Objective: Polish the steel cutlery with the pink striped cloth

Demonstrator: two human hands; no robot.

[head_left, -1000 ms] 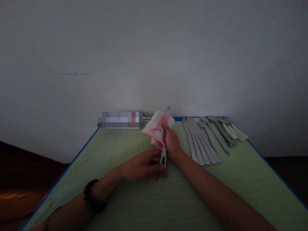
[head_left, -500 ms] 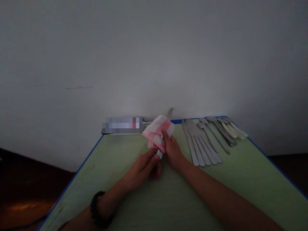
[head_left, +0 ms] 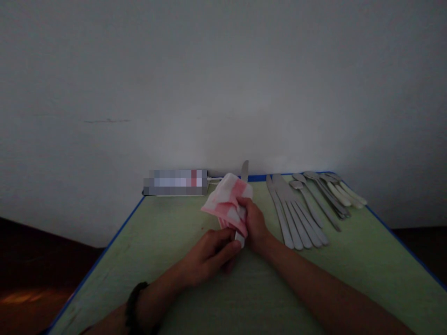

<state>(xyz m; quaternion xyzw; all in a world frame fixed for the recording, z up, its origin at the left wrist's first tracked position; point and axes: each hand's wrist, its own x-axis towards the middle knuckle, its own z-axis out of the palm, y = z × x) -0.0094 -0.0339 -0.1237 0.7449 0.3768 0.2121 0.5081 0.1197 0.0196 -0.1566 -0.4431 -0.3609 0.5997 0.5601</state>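
A table knife points away from me, its blade tip showing above a pink and white cloth. The cloth is folded around the middle of the knife and hides most of it. My left hand is closed on the end of the knife's handle, thumb on top. Wrapped round the cloth and the knife inside it, my right hand grips from the right side. Both are held above the table, close to each other.
Several table knives lie fanned out to the right. Beside them are spoons and white-handled cutlery. A blurred-out device with a white cable stands at the back left. The green table meets a grey wall.
Both hands have come slightly nearer with the knife and cloth. The knife stands more upright in view, and the cloth spreads a little further left. The camera view has shifted slightly.
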